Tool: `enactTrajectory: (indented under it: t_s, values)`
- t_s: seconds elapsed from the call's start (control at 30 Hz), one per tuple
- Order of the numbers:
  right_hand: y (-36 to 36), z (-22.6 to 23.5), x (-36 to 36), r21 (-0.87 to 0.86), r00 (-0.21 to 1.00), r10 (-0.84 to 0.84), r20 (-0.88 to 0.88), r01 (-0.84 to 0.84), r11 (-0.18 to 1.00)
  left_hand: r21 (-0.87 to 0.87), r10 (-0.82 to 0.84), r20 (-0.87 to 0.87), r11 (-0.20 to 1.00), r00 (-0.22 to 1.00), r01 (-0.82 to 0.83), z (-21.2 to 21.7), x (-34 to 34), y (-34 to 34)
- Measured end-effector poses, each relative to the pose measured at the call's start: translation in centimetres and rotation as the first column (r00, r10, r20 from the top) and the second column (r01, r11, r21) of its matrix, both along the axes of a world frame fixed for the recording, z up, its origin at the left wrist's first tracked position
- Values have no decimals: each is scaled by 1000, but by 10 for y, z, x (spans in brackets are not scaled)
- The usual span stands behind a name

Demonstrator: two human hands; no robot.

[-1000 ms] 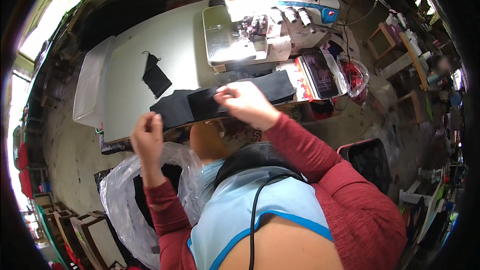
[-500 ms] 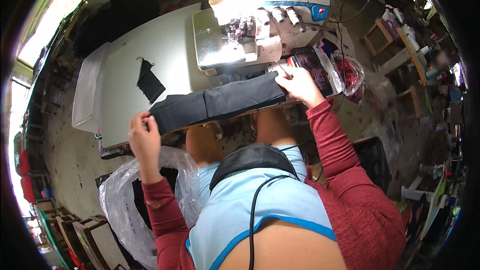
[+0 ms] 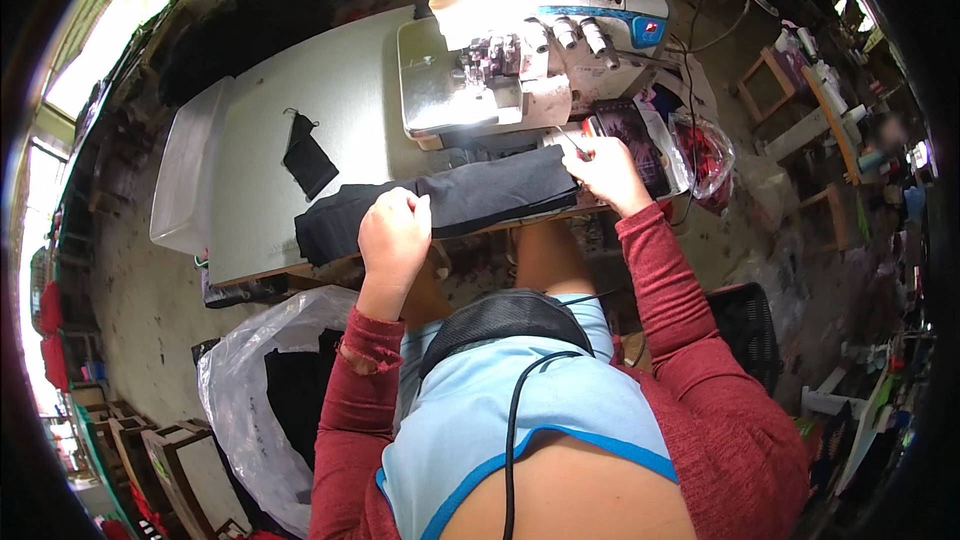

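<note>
I see the black fabric strip stretched along the front edge of the sewing table, just in front of the overlock machine. Using the machine as landmark.

Left hand: fingers curled down over the strip left of the machine bed, front-left of it. Looks like it pins or pinches the cloth; I can't tell how firm the grip is.

Right hand: closed around the strip's right end, just in front of the machine's right side. Something thin and red-tipped sticks out of the fist toward the machine, maybe snips; too small to say.

Risks, my read:
- Strip hangs partly over the table edge. If either hand lets go, that side likely slides off toward the lap.
- Right hand sits close to the needle area; if it feeds in at an angle, fingers get near the foot.
- Strip's left tail is bunched, so it could feed skewed.
- Small black fabric piece lies well left of the machine, apart from the strip. No snag there.
- Plastic bag with dark cloth sits on the floor, below the table's left side.
</note>
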State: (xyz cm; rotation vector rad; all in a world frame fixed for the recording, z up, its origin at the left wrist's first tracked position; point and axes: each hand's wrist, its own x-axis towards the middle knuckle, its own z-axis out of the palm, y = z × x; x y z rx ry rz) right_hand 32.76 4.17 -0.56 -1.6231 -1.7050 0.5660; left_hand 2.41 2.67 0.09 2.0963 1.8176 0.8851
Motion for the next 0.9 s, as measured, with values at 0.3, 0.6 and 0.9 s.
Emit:
enactTrajectory:
  t_s: [0.3,0.6,0.9]
  values:
    - [-4,-11,4,15,989,25,-148,-22,1000,-177,68,278,984,958,-18,6,19,0]
    - [-5,-27,0,95,979,-11,-204,31,995,-124,-66,582,978,811,169,9,25,-7]
    - [-11,-13,-14,134,976,23,-219,6,991,94,-590,420,784,689,614,44,-3,-47]
